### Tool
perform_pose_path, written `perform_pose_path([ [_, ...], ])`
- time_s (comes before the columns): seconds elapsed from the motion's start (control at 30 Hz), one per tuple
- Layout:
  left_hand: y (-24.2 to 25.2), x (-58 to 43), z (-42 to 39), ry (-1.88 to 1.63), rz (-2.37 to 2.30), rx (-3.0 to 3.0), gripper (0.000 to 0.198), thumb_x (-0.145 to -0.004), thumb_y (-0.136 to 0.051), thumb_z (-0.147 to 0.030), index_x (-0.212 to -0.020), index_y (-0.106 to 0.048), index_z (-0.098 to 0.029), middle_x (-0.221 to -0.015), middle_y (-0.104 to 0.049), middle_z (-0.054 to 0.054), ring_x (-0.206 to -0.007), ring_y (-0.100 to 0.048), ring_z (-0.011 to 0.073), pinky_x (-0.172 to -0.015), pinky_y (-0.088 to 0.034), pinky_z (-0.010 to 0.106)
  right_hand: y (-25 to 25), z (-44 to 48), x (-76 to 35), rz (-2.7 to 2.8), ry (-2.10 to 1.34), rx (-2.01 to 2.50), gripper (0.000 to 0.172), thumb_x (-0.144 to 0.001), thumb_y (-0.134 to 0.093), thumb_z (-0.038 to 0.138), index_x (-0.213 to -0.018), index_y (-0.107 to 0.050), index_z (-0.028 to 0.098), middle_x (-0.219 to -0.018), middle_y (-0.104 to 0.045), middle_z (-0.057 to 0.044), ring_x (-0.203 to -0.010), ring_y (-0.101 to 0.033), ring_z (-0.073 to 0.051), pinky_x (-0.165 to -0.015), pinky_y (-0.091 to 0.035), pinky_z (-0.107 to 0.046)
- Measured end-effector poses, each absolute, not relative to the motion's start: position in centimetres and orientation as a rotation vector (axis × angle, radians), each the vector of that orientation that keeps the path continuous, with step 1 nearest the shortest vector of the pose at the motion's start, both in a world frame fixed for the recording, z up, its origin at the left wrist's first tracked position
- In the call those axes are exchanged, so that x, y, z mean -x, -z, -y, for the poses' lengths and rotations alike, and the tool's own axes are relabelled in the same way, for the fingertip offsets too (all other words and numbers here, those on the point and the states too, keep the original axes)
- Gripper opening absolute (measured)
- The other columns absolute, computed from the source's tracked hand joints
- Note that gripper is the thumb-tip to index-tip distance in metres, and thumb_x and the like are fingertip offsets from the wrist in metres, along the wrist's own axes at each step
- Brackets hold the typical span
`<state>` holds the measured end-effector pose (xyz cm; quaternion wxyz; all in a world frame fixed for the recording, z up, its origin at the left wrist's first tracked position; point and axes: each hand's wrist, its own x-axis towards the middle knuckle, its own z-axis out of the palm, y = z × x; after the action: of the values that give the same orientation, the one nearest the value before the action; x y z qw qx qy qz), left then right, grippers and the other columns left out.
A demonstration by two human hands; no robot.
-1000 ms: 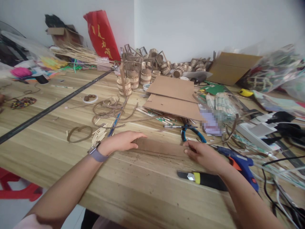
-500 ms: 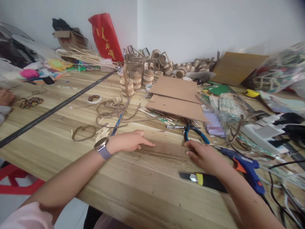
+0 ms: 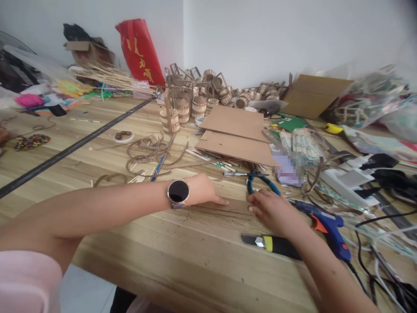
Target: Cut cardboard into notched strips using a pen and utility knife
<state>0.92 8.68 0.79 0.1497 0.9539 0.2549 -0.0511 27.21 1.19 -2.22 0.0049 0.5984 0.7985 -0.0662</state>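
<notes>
A narrow brown cardboard strip [image 3: 237,207] lies flat on the wooden table in front of me. My left hand [image 3: 201,190], with a watch [image 3: 178,192] at the wrist, rests over its left part. One finger stretches along the strip; the other fingers are mostly hidden. At the strip's right end, my right hand [image 3: 273,211] pinches the edge between thumb and fingers. Just beyond that hand are blue-handled pliers [image 3: 272,184]. A utility knife [image 3: 272,244] with a black and yellow handle lies nearer to me, and a blue glue gun [image 3: 329,226] is to the right.
Cardboard sheets [image 3: 234,124] lie beyond the strip, beside curled corrugated strips [image 3: 146,152]. Several small wooden buckets [image 3: 170,121] stand farther back. A long black bar [image 3: 74,150] crosses the left side. A white power strip [image 3: 350,187] and cables [image 3: 361,256] crowd the right.
My left hand has moved right along the cardboard strip and turned, so the watch face now shows. My right hand still pinches the right end. The view has shifted slightly.
</notes>
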Motion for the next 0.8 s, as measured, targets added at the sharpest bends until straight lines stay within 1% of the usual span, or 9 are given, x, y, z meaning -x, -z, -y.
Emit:
perform_pose_path([
  [0.1, -1.1, -2.2, -8.9, 0.374, -0.601, -2.854, 0.085, -0.072, -0.065, 0.01, -0.13, -0.06, -0.052, -0.046, -0.046, -0.007, -0.052, -0.053, 0.0193, -0.064, -0.038, 0.029, 1.9, -1.2, -27.1, -2.497, 0.16, -1.861, 0.011, -0.089, -0.056, 0.025, -0.093, -0.066, 0.023, -0.1, -0.07, -0.008, -0.102, -0.064, -0.028, -0.084, -0.045, -0.039],
  [0.17, -1.4, -2.9, -9.0, 0.382, -0.575, -2.858, 0.083, -0.072, -0.069, 0.007, -0.129, -0.061, -0.053, -0.047, -0.048, -0.007, -0.052, -0.055, 0.0198, -0.065, -0.04, 0.029, 1.5, -1.4, -27.0, -2.501, 0.141, -1.837, 0.009, -0.088, -0.059, 0.025, -0.092, -0.066, 0.023, -0.099, -0.07, -0.007, -0.1, -0.065, -0.025, -0.082, -0.045, -0.036],
  [0.23, -1.8, -3.4, -9.2, 0.406, -0.582, -2.873, 0.084, -0.068, -0.074, 0.004, -0.126, -0.062, -0.054, -0.049, -0.051, -0.007, -0.053, -0.057, 0.0195, -0.065, -0.042, 0.028, 1.0, -2.0, -26.6, -2.491, 0.111, -1.831, 0.011, -0.088, -0.06, 0.027, -0.095, -0.067, 0.024, -0.098, -0.072, -0.006, -0.093, -0.066, -0.022, -0.078, -0.045, -0.031],
  [0.27, -2.1, -3.6, -9.2, 0.476, -0.578, -2.902, 0.089, -0.063, -0.078, 0.004, -0.128, -0.06, -0.055, -0.05, -0.054, -0.008, -0.054, -0.058, 0.0195, -0.065, -0.043, 0.027, 0.7, -2.5, -26.4, -2.473, 0.079, -1.845, 0.014, -0.089, -0.059, 0.028, -0.099, -0.067, 0.024, -0.098, -0.072, -0.006, -0.089, -0.067, -0.021, -0.075, -0.046, -0.03],
  [0.37, -2.9, -4.0, -9.0, 0.832, -0.479, -3.032, 0.116, -0.055, -0.084, 0.002, -0.145, -0.039, -0.056, -0.063, -0.065, -0.008, -0.061, -0.062, 0.0207, -0.064, -0.045, 0.025, 0.0, -4.3, -25.4, -2.358, -0.091, -1.938, 0.025, -0.094, -0.048, 0.025, -0.111, -0.065, 0.019, -0.102, -0.074, -0.013, -0.082, -0.07, -0.024, -0.071, -0.047, -0.033],
  [0.43, -3.6, -4.2, -8.6, 0.964, -0.42, -3.081, 0.121, -0.058, -0.083, -0.001, -0.152, -0.027, -0.053, -0.071, -0.07, -0.007, -0.066, -0.064, 0.0218, -0.065, -0.045, 0.026, -0.1, -5.7, -24.7, -2.277, -0.206, -1.977, 0.03, -0.095, -0.043, 0.018, -0.115, -0.065, 0.014, -0.104, -0.073, -0.019, -0.086, -0.071, -0.028, -0.071, -0.048, -0.036],
  [0.47, -4.0, -4.2, -8.5, 0.973, -0.416, -3.091, 0.119, -0.061, -0.082, -0.001, -0.152, -0.025, -0.053, -0.074, -0.071, -0.006, -0.067, -0.065, 0.0217, -0.065, -0.046, 0.026, -0.1, -6.3, -24.4, -2.248, -0.245, -1.979, 0.031, -0.094, -0.042, 0.015, -0.114, -0.066, 0.012, -0.103, -0.073, -0.021, -0.086, -0.072, -0.03, -0.071, -0.048, -0.036],
  [0.6, -4.8, -4.3, -8.0, 0.966, -0.469, -3.083, 0.116, -0.062, -0.077, 0.002, -0.15, -0.028, -0.055, -0.073, -0.071, -0.007, -0.068, -0.067, 0.0203, -0.066, -0.045, 0.025, 0.3, -7.6, -23.5, -2.19, -0.31, -1.944, 0.033, -0.092, -0.038, 0.008, -0.104, -0.069, 0.011, -0.092, -0.075, -0.02, -0.081, -0.074, -0.029, -0.064, -0.047, -0.033],
  [0.8, -4.6, -4.4, -8.2, 0.986, -0.475, -3.052, 0.119, -0.06, -0.082, 0.0, -0.149, -0.029, -0.056, -0.077, -0.073, -0.006, -0.066, -0.067, 0.0209, -0.063, -0.043, 0.024, -1.5, -5.6, -23.7, -2.129, -0.437, -1.989, 0.03, -0.095, -0.038, 0.017, -0.101, -0.067, 0.01, -0.084, -0.075, -0.02, -0.074, -0.073, -0.029, -0.055, -0.039, -0.028],
])
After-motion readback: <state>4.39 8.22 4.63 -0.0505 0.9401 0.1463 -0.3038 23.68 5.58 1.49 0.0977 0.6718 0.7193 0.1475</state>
